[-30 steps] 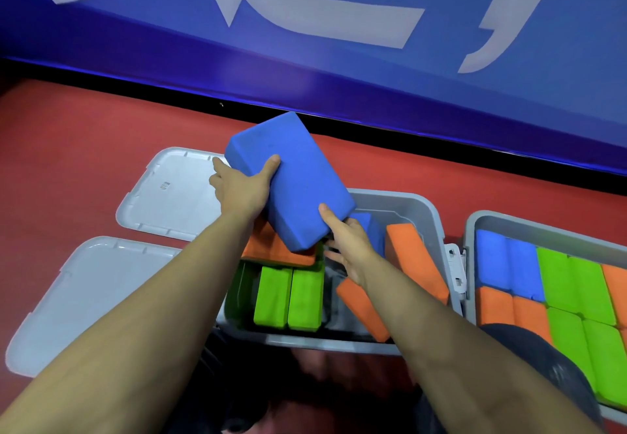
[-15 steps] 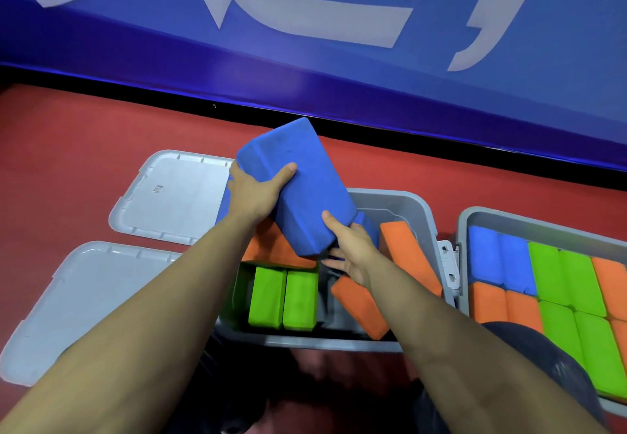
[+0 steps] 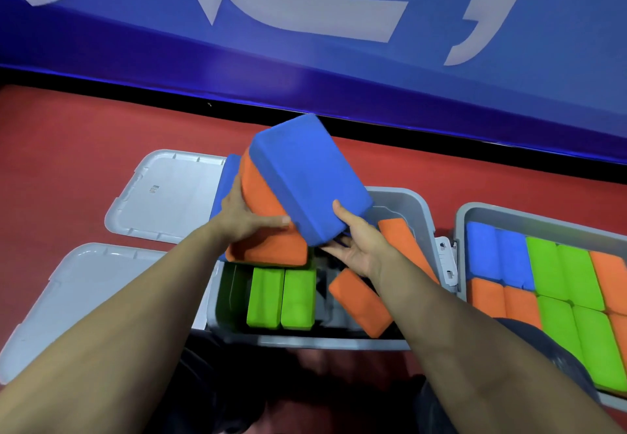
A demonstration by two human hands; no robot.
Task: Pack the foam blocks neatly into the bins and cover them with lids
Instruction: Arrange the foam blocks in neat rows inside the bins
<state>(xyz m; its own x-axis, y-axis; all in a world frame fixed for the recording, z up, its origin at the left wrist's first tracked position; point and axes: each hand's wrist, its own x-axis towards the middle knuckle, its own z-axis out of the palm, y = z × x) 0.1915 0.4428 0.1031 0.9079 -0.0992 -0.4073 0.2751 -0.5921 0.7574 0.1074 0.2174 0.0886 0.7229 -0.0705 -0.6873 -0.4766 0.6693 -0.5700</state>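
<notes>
Holding two foam blocks at once, the person lifts them over the middle bin (image 3: 420, 206). The left hand (image 3: 244, 220) presses its thumb and fingers on the orange block (image 3: 268, 230), and that block looks held, not loose. The right hand (image 3: 356, 243) cups the low corner of the big blue block (image 3: 308, 176), with the thumb up on its side. Both blocks are tilted and lean on each other, up at about 12 o'clock from the bin's middle. I think they are held high like this to make room below, so the blocks under them can be lined up.

Inside the middle bin, two green blocks (image 3: 281, 298) stand side by side at about 7 o'clock. An orange one (image 3: 359, 301) lies crooked at 5 o'clock, and another orange one (image 3: 403, 247) leans at 3 o'clock by the wall. This bin is still messy.

The right bin (image 3: 509, 211) is at 3 o'clock from the hands. Its blue, green and orange blocks sit in tidy rows and it looks full.

Two grey lids lie on the red floor. The far lid (image 3: 163, 196) is at 10 o'clock and the near lid (image 3: 84, 284) at 8 o'clock. Neither bin has its lid on yet.
</notes>
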